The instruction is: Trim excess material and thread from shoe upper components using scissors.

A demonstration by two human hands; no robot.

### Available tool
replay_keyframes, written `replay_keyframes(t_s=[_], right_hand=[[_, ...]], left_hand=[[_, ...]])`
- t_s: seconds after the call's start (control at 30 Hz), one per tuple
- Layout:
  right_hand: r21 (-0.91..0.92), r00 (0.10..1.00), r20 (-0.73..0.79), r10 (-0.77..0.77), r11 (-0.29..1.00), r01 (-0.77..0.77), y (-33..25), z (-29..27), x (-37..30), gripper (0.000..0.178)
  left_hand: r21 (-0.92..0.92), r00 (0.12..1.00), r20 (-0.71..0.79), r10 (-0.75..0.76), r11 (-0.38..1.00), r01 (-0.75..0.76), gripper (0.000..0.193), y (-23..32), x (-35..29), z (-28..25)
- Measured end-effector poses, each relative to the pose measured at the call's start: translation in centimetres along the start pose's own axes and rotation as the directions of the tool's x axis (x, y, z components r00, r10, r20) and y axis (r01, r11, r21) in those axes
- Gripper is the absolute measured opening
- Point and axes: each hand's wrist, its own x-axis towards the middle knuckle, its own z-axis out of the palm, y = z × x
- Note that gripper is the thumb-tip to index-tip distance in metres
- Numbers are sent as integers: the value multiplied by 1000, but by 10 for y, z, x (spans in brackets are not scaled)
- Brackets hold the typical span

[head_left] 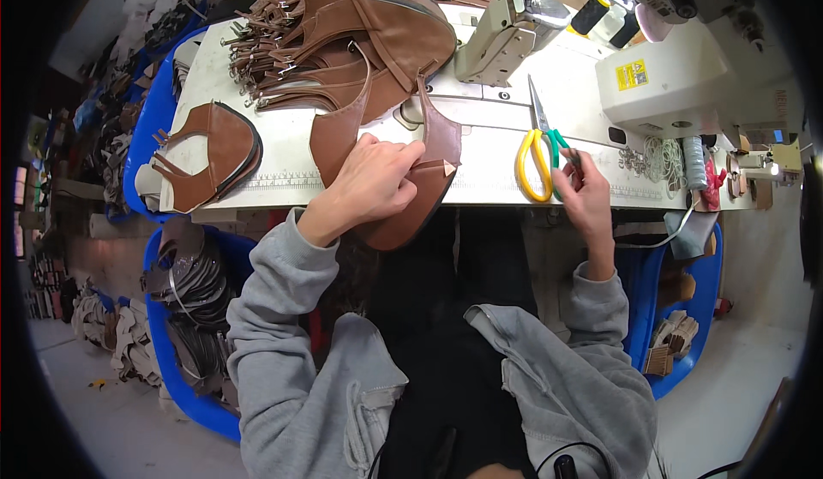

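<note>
Brown piece — under left grip (partly off table).

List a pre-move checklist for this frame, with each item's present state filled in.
1. Brown leather piece with two straps held by the left hand: ok.
2. That piece fully on the white, flat-topped table: not ok; its lower curve reaches past the front edge.
3. Metal scissors with yellow and green handles pointing away from the person: ok.
4. Right hand gripping the scissors: cannot tell; it is beside the green handle.
5. Single brown, dark-edged leather piece on the left apart from the held one: ok.
</note>
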Motion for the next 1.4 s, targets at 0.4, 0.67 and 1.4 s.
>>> replay_keyframes(t_s=[0.4,0.67,1.4], right_hand=[[-293,984,-179,-20,956,-33,14,10,10,39],[-133,971,-233,-51,991,20,13,8,5,28],[202,997,-33,-71,977,76,-15,40,-19,31]], left_hand=[[265,979,-154,136,960,-92,20,22,-14,-4],[220,981,-164,101,973,-64,21,9,-24,8],[219,896,-425,127,975,-35,15,-10,-19,18]])
